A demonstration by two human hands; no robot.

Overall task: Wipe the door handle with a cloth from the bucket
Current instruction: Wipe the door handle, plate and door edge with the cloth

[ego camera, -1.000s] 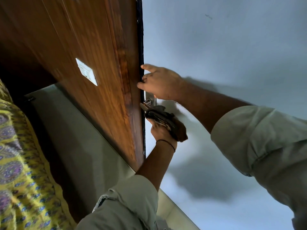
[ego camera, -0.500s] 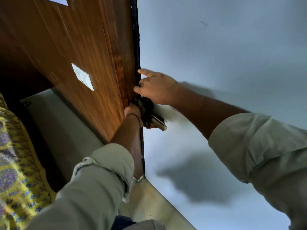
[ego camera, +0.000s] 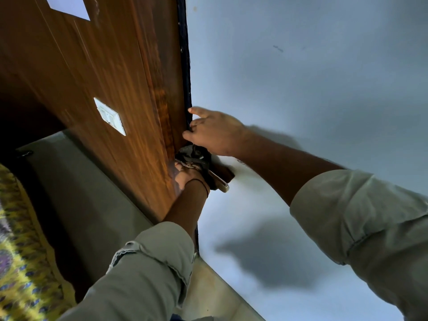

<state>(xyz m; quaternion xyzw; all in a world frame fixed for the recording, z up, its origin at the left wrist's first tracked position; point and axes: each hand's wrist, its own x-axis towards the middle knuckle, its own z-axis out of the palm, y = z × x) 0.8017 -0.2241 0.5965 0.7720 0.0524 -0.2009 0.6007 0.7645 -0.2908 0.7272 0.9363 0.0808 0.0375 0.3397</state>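
Approx. tally:
- 2 hands: left hand (ego camera: 187,176), right hand (ego camera: 215,133)
- 2 sleeves: left sleeve (ego camera: 143,274), right sleeve (ego camera: 361,218)
- 1 cloth (ego camera: 193,157)
- 1 door handle (ego camera: 220,181)
- 1 door (ego camera: 115,77)
- 1 switch plate (ego camera: 110,117)
- 1 white patch (ego camera: 69,6), cut off at top
- 1 wrist thread (ego camera: 199,181)
- 1 yellow patterned fabric (ego camera: 20,262)

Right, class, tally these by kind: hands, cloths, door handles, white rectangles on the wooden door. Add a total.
Hands: 2, left hand and right hand
Cloth: 1
Door handle: 1
White rectangles on the door: 2
Total: 6
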